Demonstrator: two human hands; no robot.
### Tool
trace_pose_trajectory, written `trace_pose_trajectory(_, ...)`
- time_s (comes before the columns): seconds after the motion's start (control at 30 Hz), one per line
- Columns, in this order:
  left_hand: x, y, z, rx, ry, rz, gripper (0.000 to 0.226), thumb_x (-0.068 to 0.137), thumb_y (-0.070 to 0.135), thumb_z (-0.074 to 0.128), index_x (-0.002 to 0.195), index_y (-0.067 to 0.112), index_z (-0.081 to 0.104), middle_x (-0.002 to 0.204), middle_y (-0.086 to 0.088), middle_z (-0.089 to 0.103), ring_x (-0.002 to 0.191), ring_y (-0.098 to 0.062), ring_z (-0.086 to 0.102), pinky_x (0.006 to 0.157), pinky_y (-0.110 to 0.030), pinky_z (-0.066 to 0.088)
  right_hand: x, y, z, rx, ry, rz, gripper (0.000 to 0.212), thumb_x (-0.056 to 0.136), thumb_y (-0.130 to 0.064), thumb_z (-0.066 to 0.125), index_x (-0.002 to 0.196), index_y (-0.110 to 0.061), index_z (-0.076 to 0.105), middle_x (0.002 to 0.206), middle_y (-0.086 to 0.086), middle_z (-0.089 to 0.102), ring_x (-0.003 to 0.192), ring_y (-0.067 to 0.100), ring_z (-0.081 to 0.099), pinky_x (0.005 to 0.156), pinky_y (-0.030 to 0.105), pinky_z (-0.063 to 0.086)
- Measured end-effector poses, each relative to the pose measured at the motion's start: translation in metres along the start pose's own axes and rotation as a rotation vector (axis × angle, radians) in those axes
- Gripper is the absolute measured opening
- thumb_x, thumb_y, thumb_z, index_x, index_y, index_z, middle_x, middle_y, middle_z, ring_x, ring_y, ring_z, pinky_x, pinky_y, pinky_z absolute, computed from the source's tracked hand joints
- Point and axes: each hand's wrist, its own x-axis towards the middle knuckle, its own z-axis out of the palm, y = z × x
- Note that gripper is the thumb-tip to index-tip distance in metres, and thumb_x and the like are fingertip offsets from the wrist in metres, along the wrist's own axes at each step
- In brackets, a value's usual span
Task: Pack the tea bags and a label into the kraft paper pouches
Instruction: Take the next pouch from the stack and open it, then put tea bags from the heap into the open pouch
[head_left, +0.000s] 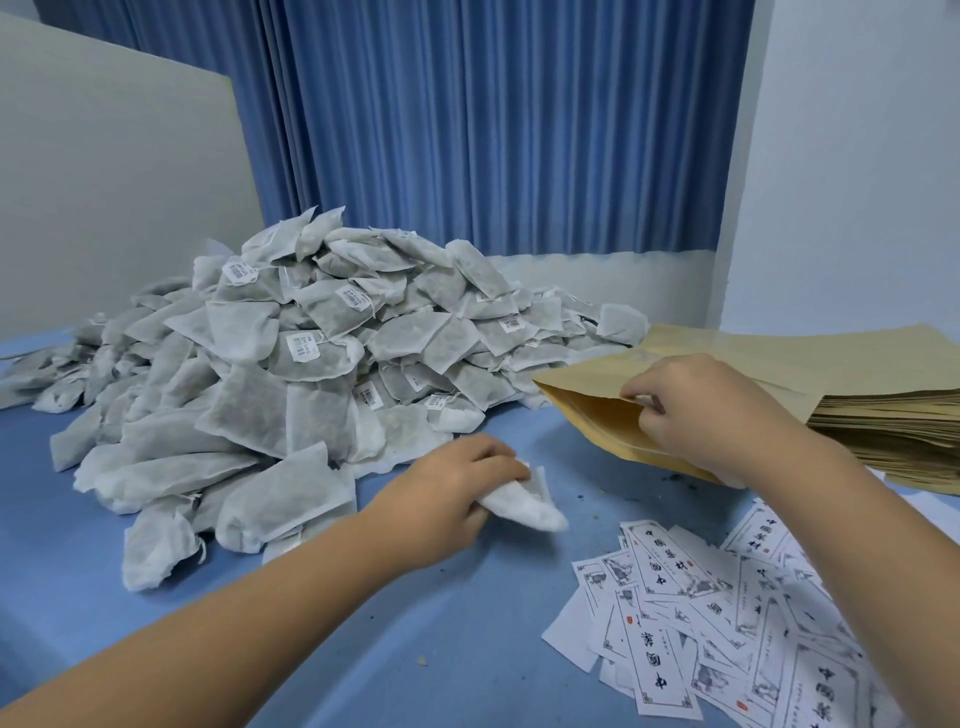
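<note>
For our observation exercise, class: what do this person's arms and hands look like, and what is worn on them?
The left hand and right hand wear no gloves, rings or watch. The left forearm and right forearm are bare, no sleeve in view.

Two hands were in view. The left hand (457, 483) held one tea bag (524, 506). The right hand (711, 410) gripped one pouch (587, 410).

One heap of tea bags (291, 364) lay toward the far left of the bench (467, 623). The bags were too many and too overlapped to count.

One stack of pouches (893, 431) sat at the right edge, its layers too thin to tally.

Loose labels (727, 613) at the near right corner numbered at least a dozen. Overlap prevented an exact figure.

Beyond the far edge stood one curtain (493, 130) and one board (104, 182).
</note>
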Motion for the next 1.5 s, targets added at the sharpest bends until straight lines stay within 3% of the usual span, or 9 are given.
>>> trace_pose_trajectory(0.2, -0.006, 0.001, 0.017, 0.185, -0.256, -0.267, 0.052, 0.087, 0.032, 0.05, 0.137, 0.038, 0.038, 0.137, 0.008, 0.036, 0.12, -0.018, 0.044, 0.093, -0.035, 0.044, 0.0, 0.003, 0.003, 0.004, 0.015, 0.0, 0.028, 0.074, -0.01, 0.047, 0.094, -0.011, 0.067, 0.095, 0.009, 0.066, 0.092, 0.029, 0.059, 0.073, 0.04, 0.053)
trace_pose_trajectory(0.4, 0.01, -0.001, 0.026, 0.287, -0.314, -0.334, 0.054, 0.089, 0.016, 0.047, 0.138, 0.034, 0.032, 0.129, 0.0, 0.039, 0.107, -0.028, 0.049, 0.08, -0.037, 0.046, -0.002, 0.006, 0.005, 0.044, 0.002, 0.016, 0.027, 0.074, -0.01, 0.047, 0.092, -0.01, 0.066, 0.094, 0.01, 0.066, 0.09, 0.029, 0.058, 0.072, 0.039, 0.053)
trace_pose_trajectory(0.53, 0.017, -0.004, 0.017, 0.266, -0.213, -0.32, 0.051, 0.09, 0.02, 0.048, 0.139, 0.033, 0.039, 0.126, 0.0, 0.047, 0.104, -0.024, 0.053, 0.079, -0.035, 0.048, -0.004, 0.008, 0.0, 0.087, -0.001, 0.049, 0.029, 0.073, -0.012, 0.047, 0.094, -0.012, 0.067, 0.092, 0.008, 0.067, 0.089, 0.028, 0.059, 0.072, 0.039, 0.053)
trace_pose_trajectory(0.77, 0.022, 0.031, 0.001, 0.067, 0.343, 0.031, 0.064, 0.074, 0.006, 0.062, 0.131, 0.032, 0.048, 0.131, -0.006, 0.051, 0.075, -0.003, 0.036, 0.055, -0.022, 0.039, -0.004, 0.012, -0.005, 0.207, -0.004, 0.089, 0.032, 0.08, -0.017, 0.053, 0.103, -0.032, 0.071, 0.099, -0.005, 0.064, 0.088, 0.018, 0.058, 0.074, 0.033, 0.052)
trace_pose_trajectory(0.9, 0.038, 0.051, 0.008, 0.096, 0.365, 0.049, 0.069, 0.073, 0.007, 0.071, 0.133, 0.034, 0.049, 0.133, -0.009, 0.053, 0.101, -0.025, 0.056, 0.06, -0.025, 0.044, -0.005, 0.015, -0.004, 0.3, -0.002, 0.065, 0.02, 0.084, -0.025, 0.06, 0.093, -0.035, 0.074, 0.08, -0.01, 0.065, 0.072, 0.013, 0.058, 0.061, 0.031, 0.05)
trace_pose_trajectory(1.0, 0.046, 0.058, 0.014, 0.189, 0.346, 0.113, 0.058, 0.077, 0.009, 0.063, 0.132, 0.026, 0.056, 0.125, -0.011, 0.06, 0.094, -0.031, 0.062, 0.053, -0.029, 0.048, -0.004, 0.018, -0.003, 0.381, 0.033, 0.091, 0.016, 0.086, -0.028, 0.063, 0.091, -0.037, 0.074, 0.064, -0.016, 0.056, 0.059, 0.003, 0.052, 0.049, 0.022, 0.038)
trace_pose_trajectory(1.17, 0.046, 0.056, 0.018, 0.263, 0.265, 0.17, 0.053, 0.081, 0.019, 0.042, 0.131, 0.023, 0.057, 0.118, -0.011, 0.064, 0.086, -0.029, 0.063, 0.042, -0.03, 0.049, -0.001, 0.025, 0.0, 0.371, 0.024, 0.129, 0.027, 0.084, -0.018, 0.058, 0.106, -0.029, 0.071, 0.071, -0.018, 0.049, 0.063, -0.002, 0.047, 0.052, 0.018, 0.031)
trace_pose_trajectory(1.3, 0.046, 0.059, 0.019, 0.284, 0.252, 0.219, 0.055, 0.079, 0.015, 0.055, 0.13, 0.025, 0.04, 0.119, -0.012, 0.064, 0.088, -0.029, 0.064, 0.041, -0.032, 0.05, -0.001, 0.026, 0.001, 0.37, 0.031, 0.132, 0.027, 0.085, -0.017, 0.058, 0.107, -0.026, 0.071, 0.072, -0.019, 0.047, 0.064, -0.002, 0.046, 0.053, 0.018, 0.032)
trace_pose_trajectory(1.5, 0.05, 0.062, 0.022, 0.353, 0.224, 0.257, 0.05, 0.07, 0.009, 0.071, 0.12, 0.016, 0.067, 0.113, -0.012, 0.066, 0.08, -0.03, 0.065, 0.041, -0.032, 0.05, -0.001, 0.028, -0.001, 0.361, 0.044, 0.144, 0.03, 0.086, -0.015, 0.054, 0.109, -0.027, 0.07, 0.073, -0.017, 0.048, 0.066, -0.001, 0.046, 0.054, 0.019, 0.031)
